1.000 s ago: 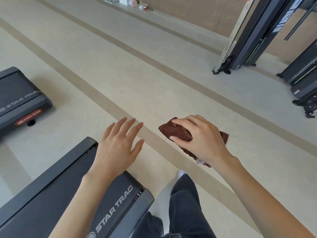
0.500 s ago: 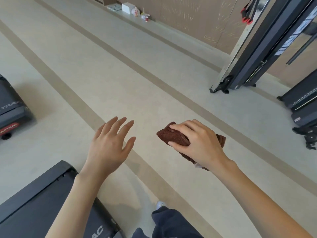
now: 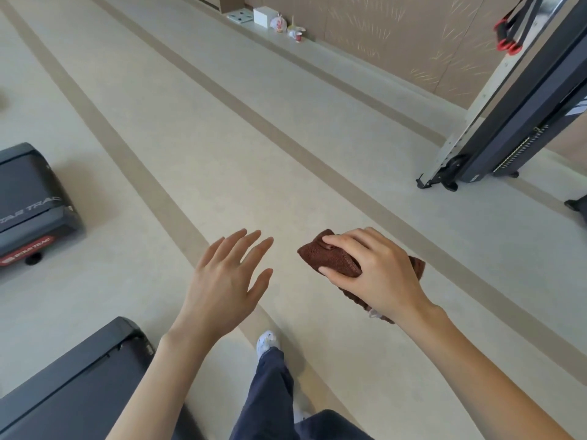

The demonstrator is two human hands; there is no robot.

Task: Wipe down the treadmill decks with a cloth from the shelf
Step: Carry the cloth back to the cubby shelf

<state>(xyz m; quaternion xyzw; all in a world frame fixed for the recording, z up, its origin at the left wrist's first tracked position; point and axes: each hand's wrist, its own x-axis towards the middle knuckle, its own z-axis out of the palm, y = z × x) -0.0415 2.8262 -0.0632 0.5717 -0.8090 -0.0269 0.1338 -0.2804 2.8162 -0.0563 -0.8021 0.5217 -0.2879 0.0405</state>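
My right hand [image 3: 374, 274] grips a folded dark brown cloth [image 3: 330, 258] in the air above the floor, fingers curled over its top. My left hand [image 3: 225, 281] hovers beside it with fingers spread and holds nothing. The rear end of a dark grey treadmill deck [image 3: 73, 379] lies at the lower left, under my left forearm. A second treadmill [image 3: 28, 201] with a red label sits at the left edge. My leg and a white shoe [image 3: 266, 341] show below the hands.
A tall black and silver machine frame [image 3: 495, 122] stands at the right, with red handles hanging near its top. Small items, a white box [image 3: 263, 15] and cups, sit along the ledge by the far wall. Beige floor with tan stripes runs ahead.
The view has shifted forward and to the right, so the near treadmill has slid toward the lower left corner. The hands keep their pose; the cloth stays in my right hand.
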